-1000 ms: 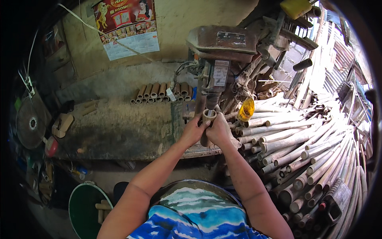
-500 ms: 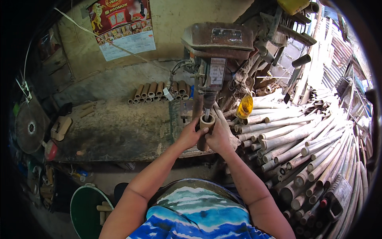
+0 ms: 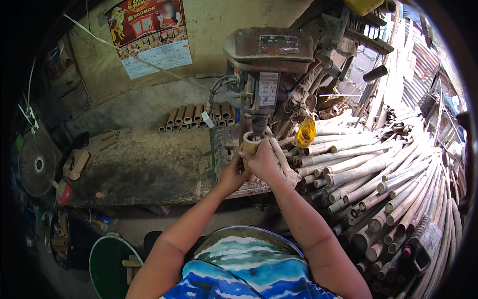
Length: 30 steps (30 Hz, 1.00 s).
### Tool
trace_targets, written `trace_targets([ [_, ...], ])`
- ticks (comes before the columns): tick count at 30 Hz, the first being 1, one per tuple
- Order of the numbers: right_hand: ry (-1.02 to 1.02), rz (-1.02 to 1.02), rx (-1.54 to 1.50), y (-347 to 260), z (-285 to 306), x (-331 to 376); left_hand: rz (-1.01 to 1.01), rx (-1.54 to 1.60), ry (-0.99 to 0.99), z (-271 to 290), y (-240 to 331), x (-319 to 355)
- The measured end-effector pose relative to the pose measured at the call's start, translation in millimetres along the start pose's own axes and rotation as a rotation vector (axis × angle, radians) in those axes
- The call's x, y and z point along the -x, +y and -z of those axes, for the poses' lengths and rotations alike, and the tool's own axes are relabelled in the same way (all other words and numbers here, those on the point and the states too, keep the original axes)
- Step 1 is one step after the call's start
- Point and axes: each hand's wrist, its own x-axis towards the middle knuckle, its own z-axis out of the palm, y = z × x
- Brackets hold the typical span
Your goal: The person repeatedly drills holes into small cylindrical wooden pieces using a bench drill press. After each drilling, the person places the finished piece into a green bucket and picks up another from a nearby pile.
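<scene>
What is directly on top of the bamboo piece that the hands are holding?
The drill press spindle comes down onto the open top of the bamboo piece. Both hands wrap around it, hiding its lower part and whatever it stands on. Any bit inside cannot be seen.

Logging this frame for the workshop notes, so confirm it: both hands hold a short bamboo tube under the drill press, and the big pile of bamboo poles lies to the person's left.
One detail is wrong. The head view shows the pile of bamboo poles on the person's right, not left. The rest stands: the left hand and right hand both hold the short bamboo tube under the drill press.
</scene>
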Motion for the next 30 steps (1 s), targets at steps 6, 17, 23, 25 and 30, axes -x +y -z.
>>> trace_targets([
  [6,-0.001,0.097,-0.044,-9.5,13.4,-15.6,-0.046,-0.052,0.09,-15.1,4.7,-27.9],
  [17,-0.056,-0.105,-0.015,1.2,37.8,-11.8,-0.012,-0.23,0.037,-26.1,18.8,-27.6],
  [23,-0.007,-0.031,0.012,1.5,37.3,0.8,-0.031,-0.158,-0.033,-21.8,13.5,-19.4],
  [25,-0.002,-0.023,0.023,-4.7,36.0,7.2,-0.062,-0.112,-0.036,-20.3,11.5,-15.7],
  [30,0.007,0.032,0.144,-19.4,29.6,15.9,-0.099,-0.035,0.03,-17.2,4.1,-7.9],
])
